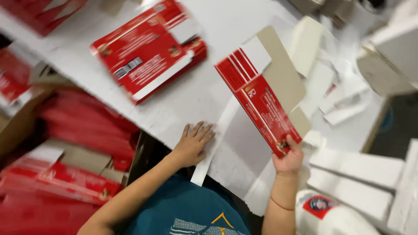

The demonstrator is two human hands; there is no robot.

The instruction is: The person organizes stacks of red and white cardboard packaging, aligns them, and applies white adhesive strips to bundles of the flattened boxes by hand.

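The right hand (288, 157) pinches the lower corner of a flat red carton (261, 98), which tilts up and away above it over the table (191, 102). The left hand (193, 143) lies open, palm down, on a white strip (213, 146) beside a white sheet (244, 150). The carton looks light, thin and bendy, likely to flop from one corner; a long edge would probably hold steadier

Red cartons (82, 126) at left blurred — top stack (39, 13) cut off

Left hand (193, 145) lies flat, fingers (201, 129) spread; right hand (288, 156) is raised with fingers pinched shut.
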